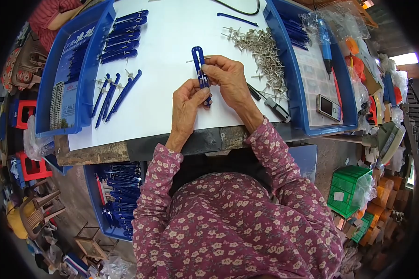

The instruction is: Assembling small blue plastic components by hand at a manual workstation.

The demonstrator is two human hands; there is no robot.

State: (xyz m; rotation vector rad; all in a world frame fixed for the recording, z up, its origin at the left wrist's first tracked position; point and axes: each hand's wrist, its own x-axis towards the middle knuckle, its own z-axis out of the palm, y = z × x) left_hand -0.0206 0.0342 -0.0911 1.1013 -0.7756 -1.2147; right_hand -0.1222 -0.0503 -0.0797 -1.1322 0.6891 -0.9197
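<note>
Over the white-covered table, both hands hold one long blue slotted plastic piece [198,56], nearly upright. My left hand [186,102] is closed round its lower end. My right hand [228,76] pinches it from the right, higher up, with thumb and forefinger. A thin metal pin shank sticks out leftward near its upper part; its head is hidden by my right fingers. To the right lies a pile of silvery metal pins with flat round heads [260,49]. Several blue pieces with pins through them [111,100] lie to the left.
Blue trays stand left [86,93] and right [291,74]; the right one holds a blue pen-shaped tool [324,44] and a mobile phone [328,108]. A grey-and-black handled tool [278,110] lies by the pins. Bundled blue pieces [123,39] line the far left. Below, a tray [92,186] holds more.
</note>
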